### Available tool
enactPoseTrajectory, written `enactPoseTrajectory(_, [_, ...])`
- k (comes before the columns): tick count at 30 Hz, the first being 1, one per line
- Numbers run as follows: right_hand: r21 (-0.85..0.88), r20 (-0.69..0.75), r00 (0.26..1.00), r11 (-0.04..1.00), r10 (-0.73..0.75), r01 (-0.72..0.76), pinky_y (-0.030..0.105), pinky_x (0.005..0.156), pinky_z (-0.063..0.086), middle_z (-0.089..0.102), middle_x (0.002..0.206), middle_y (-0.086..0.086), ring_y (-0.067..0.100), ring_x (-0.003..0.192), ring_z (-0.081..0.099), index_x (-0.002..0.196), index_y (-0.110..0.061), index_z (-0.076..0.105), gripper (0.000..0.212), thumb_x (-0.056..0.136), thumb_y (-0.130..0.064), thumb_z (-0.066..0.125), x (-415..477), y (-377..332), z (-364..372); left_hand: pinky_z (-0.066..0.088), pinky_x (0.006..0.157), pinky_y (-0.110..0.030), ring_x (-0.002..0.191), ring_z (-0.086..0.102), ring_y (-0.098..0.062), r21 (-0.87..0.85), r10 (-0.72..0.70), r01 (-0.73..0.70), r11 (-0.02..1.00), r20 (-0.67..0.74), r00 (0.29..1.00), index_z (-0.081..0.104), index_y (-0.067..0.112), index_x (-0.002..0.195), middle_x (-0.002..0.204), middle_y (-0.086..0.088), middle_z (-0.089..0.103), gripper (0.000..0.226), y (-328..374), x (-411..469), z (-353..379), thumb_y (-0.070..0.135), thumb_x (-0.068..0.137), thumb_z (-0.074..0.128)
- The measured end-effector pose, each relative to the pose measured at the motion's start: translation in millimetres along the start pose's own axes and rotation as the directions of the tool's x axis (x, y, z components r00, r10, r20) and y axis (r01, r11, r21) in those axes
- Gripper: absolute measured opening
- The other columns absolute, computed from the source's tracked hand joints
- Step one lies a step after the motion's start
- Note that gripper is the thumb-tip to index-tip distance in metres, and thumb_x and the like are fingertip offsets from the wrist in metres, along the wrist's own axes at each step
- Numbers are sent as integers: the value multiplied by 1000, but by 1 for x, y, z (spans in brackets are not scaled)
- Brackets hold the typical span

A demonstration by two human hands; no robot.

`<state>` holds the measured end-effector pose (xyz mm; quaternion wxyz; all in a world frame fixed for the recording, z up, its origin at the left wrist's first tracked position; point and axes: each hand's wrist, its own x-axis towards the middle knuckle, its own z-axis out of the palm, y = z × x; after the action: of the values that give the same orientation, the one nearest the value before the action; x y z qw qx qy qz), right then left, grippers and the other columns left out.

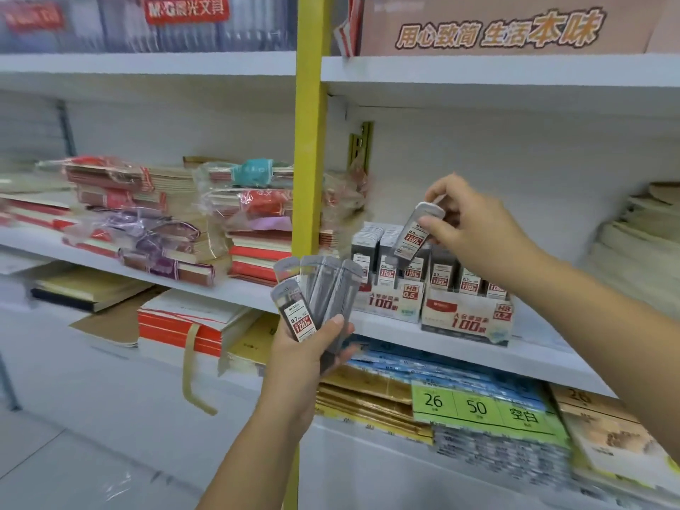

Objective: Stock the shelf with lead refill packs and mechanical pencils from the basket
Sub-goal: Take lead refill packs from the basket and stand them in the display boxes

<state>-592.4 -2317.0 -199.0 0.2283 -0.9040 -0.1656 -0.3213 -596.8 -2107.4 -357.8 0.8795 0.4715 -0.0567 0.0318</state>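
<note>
My left hand point(311, 349) grips a fanned bunch of several grey lead refill packs point(312, 296), held in front of the yellow shelf post. My right hand point(474, 230) pinches one lead refill pack point(415, 235) by its top end, tilted, just above the display boxes. Two white display boxes sit side by side on the middle shelf: the HB 0.5 box point(390, 301) on the left and the HB 0.7 box point(467, 318) on the right, both filled with upright refill packs. No basket or mechanical pencils are in view.
A yellow post point(311, 141) divides the shelving. Wrapped notebook stacks point(147, 219) fill the left shelf; paper stacks point(640, 244) lie at the far right. Below are gold and blue packets with a green price label point(478, 406). The white shelf edge point(478, 355) runs under the boxes.
</note>
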Motion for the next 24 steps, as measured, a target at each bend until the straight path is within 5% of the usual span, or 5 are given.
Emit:
enactPoseTrajectory(7, [-179,199,975,982,100,-64,39,75,54,64,98,-4,13,85,61,106,-31,46,26,89,-37,64,24,8,38,61,67,-30,93,77,-23,-26,-41,42,999,28,999,62,23,122,101,-5,78,44,-1,7,-11,7,83,76])
enactPoseTrajectory(14, [-447,37,998,893,-43,55,29,82,37,43,100,-10,13,105,40,121,-27,62,34,89,-39,64,10,10,55,61,69,-31,95,76,-24,-31,-63,68,997,138,988,60,26,122,100,-3,79,61,2,4,-7,20,66,81])
enactPoseTrajectory(18, [73,80,996,997,32,-38,22,70,49,59,89,-20,0,74,58,115,-37,61,26,90,-42,56,-25,-11,59,60,67,-29,98,75,-25,-7,-75,78,997,184,980,59,25,123,103,-4,78,63,1,0,-5,21,65,83])
enactPoseTrajectory(21, [469,257,961,857,97,-212,20,46,48,68,83,-15,9,53,63,104,-39,60,24,90,-20,67,-45,-16,65,59,66,-27,98,75,-25,34,-82,77,996,221,972,61,23,122,105,-6,78,60,0,-4,0,21,66,83])
enactPoseTrajectory(24, [621,252,958,737,136,-268,21,47,47,70,80,2,16,55,64,105,-24,63,28,89,-1,65,-51,-12,61,59,66,-27,99,75,-24,77,-111,95,993,251,962,62,22,121,105,-7,78,57,-2,-9,5,24,67,82])
